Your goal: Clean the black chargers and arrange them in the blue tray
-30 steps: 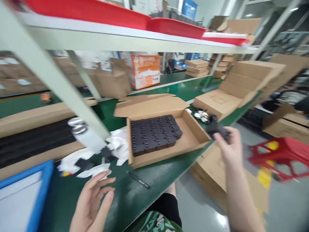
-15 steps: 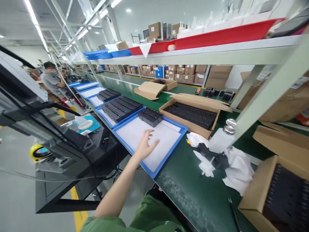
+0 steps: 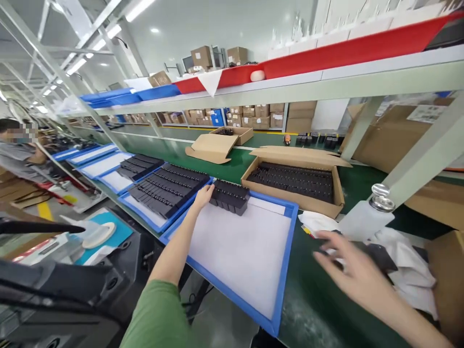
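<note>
My left hand point(image 3: 204, 195) is closed at the left end of a short row of black rectangular blocks point(image 3: 232, 197), its fingertips against the end block. The row lies along the back of a white-lined tray with a blue rim point(image 3: 284, 270). My right hand point(image 3: 350, 266) is smeared by motion over the green bench, right of the tray. Its thumb and fingers are apart, and I see nothing held in it. Behind it are a crumpled white cloth point(image 3: 406, 266) and a white pump bottle point(image 3: 366, 220).
An open cardboard box point(image 3: 290, 181) of black blocks stands behind the tray. Further left, another blue tray point(image 3: 159, 226) carries several rows of blocks. A shelf post point(image 3: 420, 159) rises at the right. Dark equipment point(image 3: 108, 280) stands at the lower left, and a person point(image 3: 18, 150) is far left.
My left hand has moved from above the tray's middle to the left end of the block row and closed there. My right hand has come into view from the right. The camera view has shifted.
</note>
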`<state>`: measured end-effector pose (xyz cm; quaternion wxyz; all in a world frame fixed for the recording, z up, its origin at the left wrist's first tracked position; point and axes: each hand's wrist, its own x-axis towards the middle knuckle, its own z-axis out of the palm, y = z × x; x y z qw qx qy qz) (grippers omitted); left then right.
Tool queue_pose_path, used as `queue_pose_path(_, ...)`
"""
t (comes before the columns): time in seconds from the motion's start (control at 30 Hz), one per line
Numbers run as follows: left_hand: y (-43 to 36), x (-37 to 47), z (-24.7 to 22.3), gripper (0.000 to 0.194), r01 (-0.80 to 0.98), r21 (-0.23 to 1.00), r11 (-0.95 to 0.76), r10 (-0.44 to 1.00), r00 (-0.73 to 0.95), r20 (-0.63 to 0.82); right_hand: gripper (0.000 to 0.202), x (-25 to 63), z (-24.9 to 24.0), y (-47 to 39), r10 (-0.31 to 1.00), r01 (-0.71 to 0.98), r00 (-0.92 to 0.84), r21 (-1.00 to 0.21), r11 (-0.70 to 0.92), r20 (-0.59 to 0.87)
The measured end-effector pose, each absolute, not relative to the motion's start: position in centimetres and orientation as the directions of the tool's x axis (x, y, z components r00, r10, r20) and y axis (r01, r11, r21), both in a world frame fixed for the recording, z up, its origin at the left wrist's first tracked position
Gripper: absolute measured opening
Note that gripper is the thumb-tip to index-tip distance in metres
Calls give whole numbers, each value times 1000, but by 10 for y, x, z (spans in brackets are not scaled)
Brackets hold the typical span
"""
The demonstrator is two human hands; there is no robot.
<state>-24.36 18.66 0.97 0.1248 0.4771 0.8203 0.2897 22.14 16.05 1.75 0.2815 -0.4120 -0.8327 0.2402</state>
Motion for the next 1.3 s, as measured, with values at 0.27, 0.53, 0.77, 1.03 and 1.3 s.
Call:
queue_pose_path(0.27, 165, -224, -4, 49, 848, 530, 24, 1000, -18, -16, 72, 71, -20, 228, 752, 522, -651, -658, 543, 105)
queue_pose_path(0.53, 179, -210, 3, 58, 908, 403, -111, 993, 118, 7, 41, 50, 9, 220, 771, 564, -626, -615, 551, 116)
queue_pose_path(0.77, 121, -108, 27, 52, 873, 410, -263, 965, 237, 113, 59, 166, 44, 142, 872, 658, -484, -624, 422, 79)
queue_pose_path(1.03, 60, 62, 4, 50, 785, 369, -497, 848, 530, 15, 56, 330, 19, 21, 968, 793, -239, -590, 151, -75)
queue_pose_path(1.3, 55, 83, -15, 89, 834, 400, -381, 878, 462, -127, 96, 372, -31, 26, 962, 749, -243, -655, 102, -128)
